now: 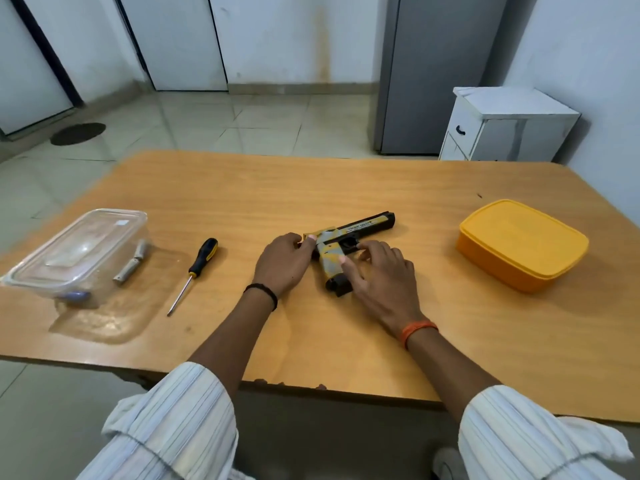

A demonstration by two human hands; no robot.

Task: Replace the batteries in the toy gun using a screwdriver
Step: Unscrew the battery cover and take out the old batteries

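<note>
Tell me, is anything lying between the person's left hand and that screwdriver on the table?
Nothing visible does. The screwdriver lies on bare table left of the left hand, which rests at the toy gun. The clear container and batteries lie farther left, beyond it.

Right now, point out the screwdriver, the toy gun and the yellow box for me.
screwdriver [204,257]: head view, on its black and yellow handle.
toy gun [363,226]: head view, on the yellow strip along its barrel.
yellow box [523,233]: head view, on the middle of its closed lid.
</note>
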